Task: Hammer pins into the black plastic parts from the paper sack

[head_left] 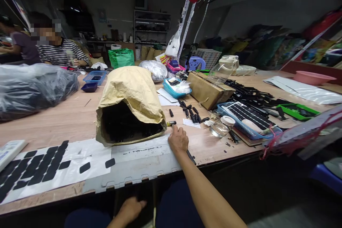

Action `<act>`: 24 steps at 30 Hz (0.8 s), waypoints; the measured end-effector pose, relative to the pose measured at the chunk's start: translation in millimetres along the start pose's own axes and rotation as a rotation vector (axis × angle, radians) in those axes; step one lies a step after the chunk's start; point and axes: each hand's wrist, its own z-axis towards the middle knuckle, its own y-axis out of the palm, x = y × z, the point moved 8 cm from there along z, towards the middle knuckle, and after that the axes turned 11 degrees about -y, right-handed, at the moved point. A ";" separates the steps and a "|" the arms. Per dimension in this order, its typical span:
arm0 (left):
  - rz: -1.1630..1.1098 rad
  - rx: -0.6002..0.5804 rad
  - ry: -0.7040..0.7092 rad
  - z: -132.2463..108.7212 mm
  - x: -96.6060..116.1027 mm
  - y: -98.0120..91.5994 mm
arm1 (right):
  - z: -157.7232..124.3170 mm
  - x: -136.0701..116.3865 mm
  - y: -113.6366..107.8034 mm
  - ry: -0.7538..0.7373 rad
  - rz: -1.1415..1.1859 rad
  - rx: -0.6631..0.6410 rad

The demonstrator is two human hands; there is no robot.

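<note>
- We saw the right hand (178,140) low over the table (80,124), forearm stretched forward, fingers curled; we could not tell whether they gripped anything.
- Just beyond its knuckles we saw a yellow-and-black piece (170,123).
- Just left of that grip lay the paper bag (133,89), its mouth towards us.
- Lower left of it, below the table edge, we saw the left hand (131,208) pointing rightward, its grip unclear to us.

Paper sack (130,87): inside too dark to tell | plastic bag (34,85), white box (12,151): cut by left edge
</note>
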 end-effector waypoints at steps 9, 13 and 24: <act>0.006 0.415 0.452 -52.3 153.0 -143.9 | -0.2 -0.7 -1.0 -0.004 -0.005 0.015; 0.258 1.010 0.379 -29.2 183.3 -213.4 | 0.7 -1.1 -1.2 -0.002 0.006 -0.003; 0.413 1.075 0.385 -29.3 169.3 -200.5 | 1.4 -0.9 -1.1 0.004 0.024 -0.016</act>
